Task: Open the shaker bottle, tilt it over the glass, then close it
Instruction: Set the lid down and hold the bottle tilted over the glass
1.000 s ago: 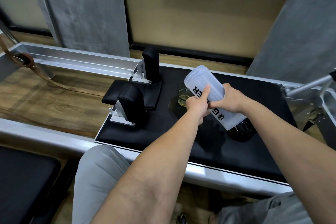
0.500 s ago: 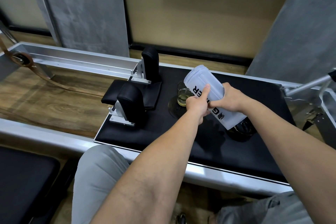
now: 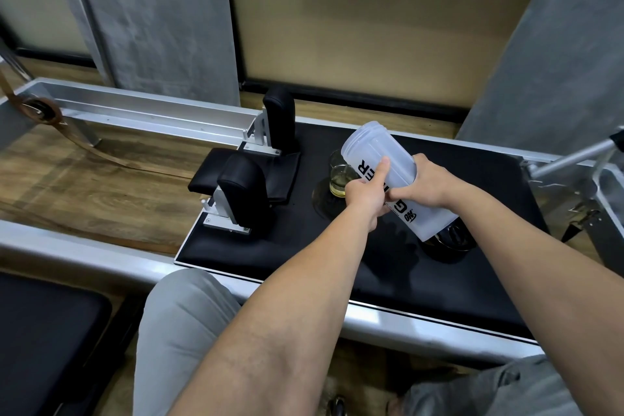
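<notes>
A translucent white shaker bottle (image 3: 373,152) with black lettering is tilted up and to the left, its open mouth above a small glass (image 3: 339,179) that holds a little yellowish liquid. My left hand (image 3: 366,194) grips the bottle's middle from the near side, thumb up along the lettering. From the right, my right hand (image 3: 427,181) wraps the body. The bottle's black lid (image 3: 450,240) lies on the black pad (image 3: 304,246) under the bottle's base, partly hidden.
Two black padded shoulder rests (image 3: 244,196) on metal brackets stand left of the glass. A silver metal frame rail (image 3: 152,111) runs along the back and front. A metal bar (image 3: 574,155) juts in at right. My grey-trousered knee (image 3: 182,331) is below the pad.
The bottle and both hands stay almost still; the mouth has risen very slightly over the glass.
</notes>
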The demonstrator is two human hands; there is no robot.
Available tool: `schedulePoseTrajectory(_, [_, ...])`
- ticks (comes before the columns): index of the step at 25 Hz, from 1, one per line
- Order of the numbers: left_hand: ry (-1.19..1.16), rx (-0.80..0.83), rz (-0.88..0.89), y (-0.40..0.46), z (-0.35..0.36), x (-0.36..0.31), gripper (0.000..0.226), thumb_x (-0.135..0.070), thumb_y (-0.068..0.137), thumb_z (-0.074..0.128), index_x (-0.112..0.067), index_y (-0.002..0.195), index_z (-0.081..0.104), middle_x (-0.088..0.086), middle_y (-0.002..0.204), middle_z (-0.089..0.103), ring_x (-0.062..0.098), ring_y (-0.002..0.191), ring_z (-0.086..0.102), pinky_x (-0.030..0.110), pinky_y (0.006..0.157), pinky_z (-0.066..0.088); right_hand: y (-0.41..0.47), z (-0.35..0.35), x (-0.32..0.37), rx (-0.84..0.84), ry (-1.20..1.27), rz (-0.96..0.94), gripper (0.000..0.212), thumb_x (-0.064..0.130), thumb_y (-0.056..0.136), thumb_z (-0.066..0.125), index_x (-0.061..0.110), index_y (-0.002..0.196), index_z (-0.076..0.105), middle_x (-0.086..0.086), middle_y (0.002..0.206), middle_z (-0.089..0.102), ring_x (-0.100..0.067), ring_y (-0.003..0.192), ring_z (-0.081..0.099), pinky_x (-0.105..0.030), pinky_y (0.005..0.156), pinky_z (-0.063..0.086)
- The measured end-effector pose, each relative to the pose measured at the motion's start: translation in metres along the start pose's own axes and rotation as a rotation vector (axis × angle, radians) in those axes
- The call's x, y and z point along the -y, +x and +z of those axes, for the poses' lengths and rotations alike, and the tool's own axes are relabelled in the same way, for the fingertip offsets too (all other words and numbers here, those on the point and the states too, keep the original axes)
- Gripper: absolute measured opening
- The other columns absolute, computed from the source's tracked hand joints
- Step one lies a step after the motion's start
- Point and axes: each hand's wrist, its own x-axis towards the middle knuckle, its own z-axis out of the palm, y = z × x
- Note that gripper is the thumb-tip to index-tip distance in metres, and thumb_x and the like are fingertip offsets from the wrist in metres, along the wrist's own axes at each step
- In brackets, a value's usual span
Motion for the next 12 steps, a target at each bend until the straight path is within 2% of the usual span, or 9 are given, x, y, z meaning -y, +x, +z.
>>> schedulePoseTrajectory(5, [0.001,-0.003,-0.004,0.0003,0.0002,0.0007,0.057,-0.059,0.089,0.073,-0.007,0.107,0.062,0.010,0.114,0.075,0.025,0.098,0.075,0.044,0.087,0.066,0.0004,-0.0002,0.0000,0.004,0.005,-0.004,0.079,0.048,0.068,0.089,0.018,0.125,0.042,-0.006,0.107,0.065,-0.024,0.095,0.066,-0.042,0.080,0.056])
schedulePoseTrajectory(8, [-0.013,-0.001,-0.006,0.0007,0.0005,0.0010,0.060,-0.060,0.088,0.074,-0.005,0.113,0.063,0.010,0.115,0.075,0.025,0.099,0.075,0.043,0.086,0.066,0.0005,-0.0009,0.0009,0.012,0.005,-0.004,0.080,0.048,0.068,0.089,0.018,0.125,0.041,-0.005,0.106,0.065,-0.023,0.094,0.066,-0.040,0.076,0.054])
schedulePoseTrajectory(12, [-0.018,0.003,-0.010,0.0000,0.0012,0.0014,0.064,-0.060,0.088,0.074,-0.003,0.116,0.064,0.011,0.115,0.076,0.023,0.092,0.076,0.037,0.073,0.066,-0.0003,-0.0016,-0.0006,0.008,0.000,-0.006,0.080,0.048,0.068,0.089,0.018,0.125,0.042,-0.005,0.106,0.065,-0.022,0.094,0.066,-0.040,0.077,0.054])
